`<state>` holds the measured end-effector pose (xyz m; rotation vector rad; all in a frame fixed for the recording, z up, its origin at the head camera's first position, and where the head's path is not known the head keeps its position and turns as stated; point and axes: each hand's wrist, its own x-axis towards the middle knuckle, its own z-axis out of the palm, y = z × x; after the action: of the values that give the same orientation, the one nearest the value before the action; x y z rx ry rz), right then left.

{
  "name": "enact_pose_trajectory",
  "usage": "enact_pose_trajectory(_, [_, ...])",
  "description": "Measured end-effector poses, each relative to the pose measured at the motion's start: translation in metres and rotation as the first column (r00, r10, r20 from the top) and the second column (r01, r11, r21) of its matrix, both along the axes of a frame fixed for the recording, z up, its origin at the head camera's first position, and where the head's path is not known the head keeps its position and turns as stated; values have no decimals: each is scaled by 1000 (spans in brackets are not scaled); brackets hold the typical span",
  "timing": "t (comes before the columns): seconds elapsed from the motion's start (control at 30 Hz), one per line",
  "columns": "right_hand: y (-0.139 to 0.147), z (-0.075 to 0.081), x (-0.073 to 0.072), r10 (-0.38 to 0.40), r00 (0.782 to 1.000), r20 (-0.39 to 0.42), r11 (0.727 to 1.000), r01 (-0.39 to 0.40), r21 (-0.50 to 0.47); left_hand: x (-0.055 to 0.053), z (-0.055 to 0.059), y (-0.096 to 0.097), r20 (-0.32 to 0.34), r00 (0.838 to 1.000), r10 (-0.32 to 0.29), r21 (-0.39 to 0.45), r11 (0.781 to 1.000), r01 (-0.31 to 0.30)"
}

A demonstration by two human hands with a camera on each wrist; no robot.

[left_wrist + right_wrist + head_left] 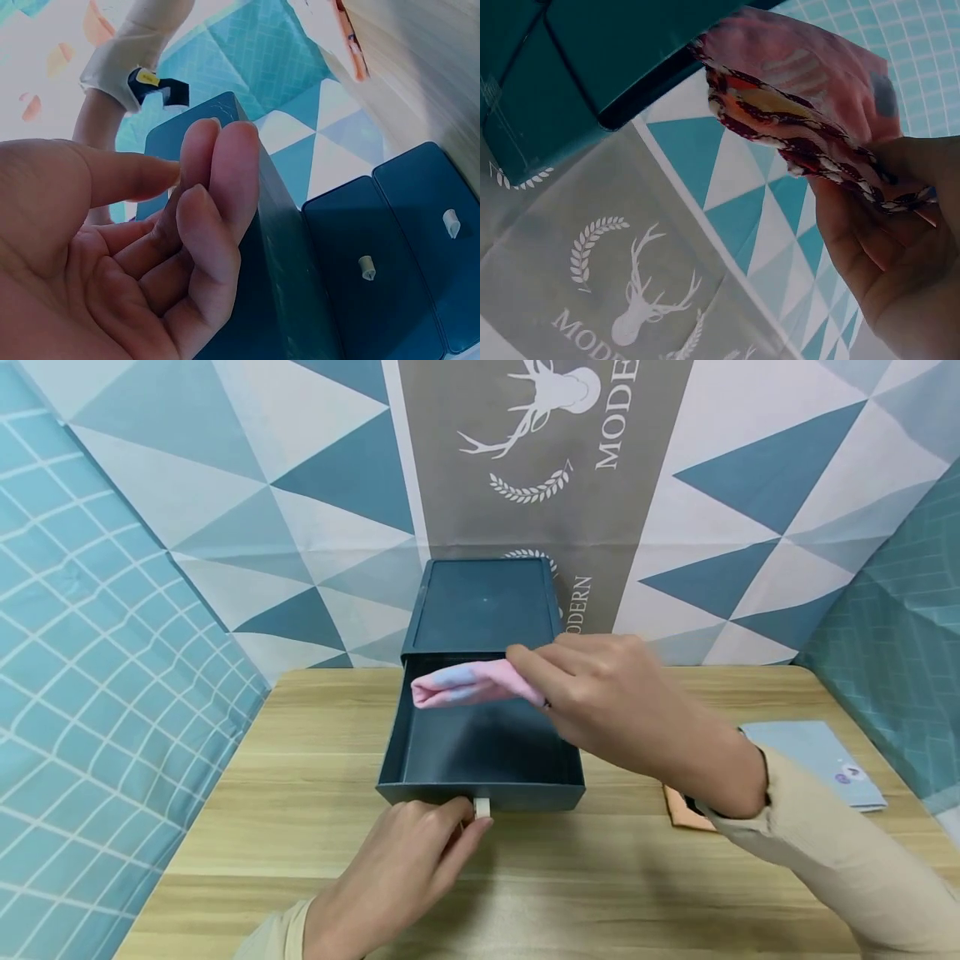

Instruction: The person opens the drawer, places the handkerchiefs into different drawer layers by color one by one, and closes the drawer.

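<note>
A dark blue drawer point(480, 795) is pulled out of its box-shaped cabinet point(487, 606) on the wooden table. At the drawer's front, my left hand point(401, 860) pinches the small white knob point(482, 808) between thumb and fingers; the left wrist view shows the fingers curled, with the knob hidden behind them. My right hand point(607, 697) grips a folded pink handkerchief point(472, 683) by one end, holding it over the drawer. In the right wrist view the handkerchief point(802, 82) shows stacked layers with a dark red and white stitched edge.
On the table's right lie a folded light blue cloth point(817, 760) and an orange cloth point(682, 812), partly hidden by my right forearm. Two closed drawers point(367, 315) with white knobs show in the left wrist view. Patterned fabric point(330, 518) stands behind the cabinet.
</note>
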<state>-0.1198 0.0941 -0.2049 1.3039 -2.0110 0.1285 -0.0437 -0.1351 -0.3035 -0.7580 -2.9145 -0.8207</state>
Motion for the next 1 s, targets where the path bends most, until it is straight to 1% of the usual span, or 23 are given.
enact_pose_trajectory(0.13, [-11, -3, -3, -62, 998, -32, 991, 65, 114, 0, 1, 0, 20, 1000, 0, 0, 1000, 0])
enact_pose_trajectory(0.23, [-19, -6, -6, -100, 994, -45, 978, 106, 179, 0, 0, 1, 0, 1000, 1, -6, 1000, -1])
enact_pose_trajectory(0.33, [-28, -10, -8, -142, 988, -63, 955, 154, 253, 0, 0, 0, -18, 1000, 0, -4, 1000, 0])
enact_pose_trajectory(0.4, [-34, -13, -8, -165, 984, -71, 936, 179, 302, 0, 0, 0, -15, 1000, -3, 0, 1000, 3])
enact_pose_trajectory(0.47, [-39, -16, -8, -178, 982, -64, 922, 189, 338, 0, 0, -1, -11, 1000, -8, 2, 1000, 8])
enact_pose_trajectory(0.57, [-44, -21, -9, -188, 982, -12, 914, 180, 363, 0, 0, 0, -1, 1000, -16, 5, 1000, 16])
enact_pose_trajectory(0.63, [-47, -25, -10, -190, 981, 45, 916, 161, 367, 0, 0, 0, 2, 1000, -20, 7, 1000, 20])
enact_pose_trajectory(0.8, [-52, -31, -15, -193, 967, 166, 916, 117, 385, 0, 0, 0, -2, 1000, -25, 11, 1000, 25])
enact_pose_trajectory(0.93, [-56, -36, -22, -185, 948, 259, 916, 71, 395, 0, 0, 0, 16, 999, -28, 15, 999, 28])
enact_pose_trajectory(1.0, [-60, -38, -25, -189, 932, 310, 920, 57, 388, 0, 0, 0, 23, 999, -26, 18, 1000, 26])
